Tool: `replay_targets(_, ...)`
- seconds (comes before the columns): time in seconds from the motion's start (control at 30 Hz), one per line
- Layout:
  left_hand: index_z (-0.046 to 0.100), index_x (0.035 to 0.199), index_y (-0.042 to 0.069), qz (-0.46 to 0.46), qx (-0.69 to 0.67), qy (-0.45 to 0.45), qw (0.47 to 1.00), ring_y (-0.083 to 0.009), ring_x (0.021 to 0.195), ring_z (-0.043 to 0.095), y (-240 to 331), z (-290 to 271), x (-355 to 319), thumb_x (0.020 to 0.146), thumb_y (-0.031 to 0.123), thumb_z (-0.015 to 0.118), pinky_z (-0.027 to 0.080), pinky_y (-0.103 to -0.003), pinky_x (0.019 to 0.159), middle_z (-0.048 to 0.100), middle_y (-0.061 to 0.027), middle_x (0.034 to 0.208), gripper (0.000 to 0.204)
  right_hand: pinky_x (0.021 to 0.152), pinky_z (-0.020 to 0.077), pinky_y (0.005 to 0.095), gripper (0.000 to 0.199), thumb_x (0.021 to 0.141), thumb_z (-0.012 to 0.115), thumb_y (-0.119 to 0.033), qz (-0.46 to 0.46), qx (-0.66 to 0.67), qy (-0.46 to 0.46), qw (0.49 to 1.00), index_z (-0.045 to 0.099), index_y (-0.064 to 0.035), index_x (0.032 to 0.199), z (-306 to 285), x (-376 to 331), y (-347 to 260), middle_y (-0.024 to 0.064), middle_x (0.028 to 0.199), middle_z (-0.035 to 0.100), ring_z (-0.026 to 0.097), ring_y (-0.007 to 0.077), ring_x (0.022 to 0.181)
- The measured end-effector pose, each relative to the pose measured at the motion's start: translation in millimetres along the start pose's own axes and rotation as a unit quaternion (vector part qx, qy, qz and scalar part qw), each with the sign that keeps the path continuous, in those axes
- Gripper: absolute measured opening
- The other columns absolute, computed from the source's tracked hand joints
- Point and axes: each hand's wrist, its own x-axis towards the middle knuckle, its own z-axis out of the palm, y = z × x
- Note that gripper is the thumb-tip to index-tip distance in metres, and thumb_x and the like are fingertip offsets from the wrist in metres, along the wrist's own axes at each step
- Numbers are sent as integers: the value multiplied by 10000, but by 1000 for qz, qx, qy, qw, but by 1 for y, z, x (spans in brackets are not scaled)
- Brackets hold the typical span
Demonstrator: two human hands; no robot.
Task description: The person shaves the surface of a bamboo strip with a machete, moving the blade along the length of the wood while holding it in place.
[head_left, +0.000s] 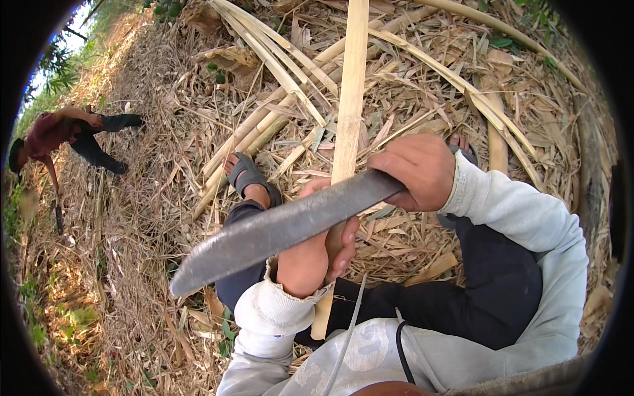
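In the head view, the only one there is, I'm looking down on a person bent over ground [158, 264] thick with dry leaves and shavings. The right hand [421, 173] has its grip closed round the near end of a broad, dark blade [281, 234]; the handle itself is hidden in the fist. The left hand [310, 257] is wrapped about a long pale strip [350, 99], which runs from the top of the view, behind the blade, to a lower end by the lap. Whether metal meets strip I can't tell. I'd judge the step in hand to be blade work on that strip; a stroke from here calls for a steady left grip, fingers clear of the edge, and a shallow angle. Out on the ground lie split strips [277, 63], with rounder poles [251, 135] near one sandalled foot [247, 177]. Off to the left a co-worker [76, 132] stoops, one arm reaching down toward a dark tool [59, 220].
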Motion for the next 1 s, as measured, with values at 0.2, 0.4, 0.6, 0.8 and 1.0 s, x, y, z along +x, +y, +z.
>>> replay_targets(0.2, 466, 1140, 84, 0, 7, -1, 1000, -68, 309, 315, 3, 4, 1, 1046, 382, 335, 256, -220, 278, 426, -15, 595, 339, 622, 490, 400, 454, 587, 766, -116, -17, 0, -72, 997, 541, -40, 975, 12, 4, -18, 105, 819, 557, 618, 302, 722)
replay_targets(0.4, 482, 1106, 107, -37, -46, -21, 998, -72, 308, 270, 4, -5, 0, 1047, 378, 333, 238, -224, 276, 371, 1, 577, 315, 618, 497, 408, 400, 635, 750, -126, 36, -27, -115, 992, 509, -38, 942, 4, 12, -14, 123, 756, 557, 624, 322, 705)
replay_targets(0.6, 491, 1062, 137, -80, -62, 4, 995, -72, 331, 271, 3, -3, -1, 1055, 350, 306, 235, -222, 286, 357, 3, 581, 282, 529, 471, 422, 509, 787, 711, -486, 115, -27, -101, 988, 508, -24, 859, -3, 11, -13, 114, 644, 521, 583, 336, 567)
replay_targets(0.8, 450, 1101, 116, -10, -16, -27, 999, -61, 307, 257, 0, -5, 0, 1054, 388, 295, 230, -207, 275, 340, 15, 569, 317, 530, 458, 408, 688, 700, 646, -697, 41, -8, -179, 983, 514, -28, 795, -8, 18, -16, 104, 641, 518, 586, 325, 589)
replay_targets(1.0, 469, 1062, 136, -73, -74, -32, 994, -62, 322, 241, 0, -10, -3, 1055, 370, 295, 215, -216, 283, 328, 11, 563, 292, 500, 456, 421, 619, 814, 573, -656, 122, -49, -118, 984, 505, -40, 803, -7, 10, 1, 126, 613, 536, 587, 345, 563)
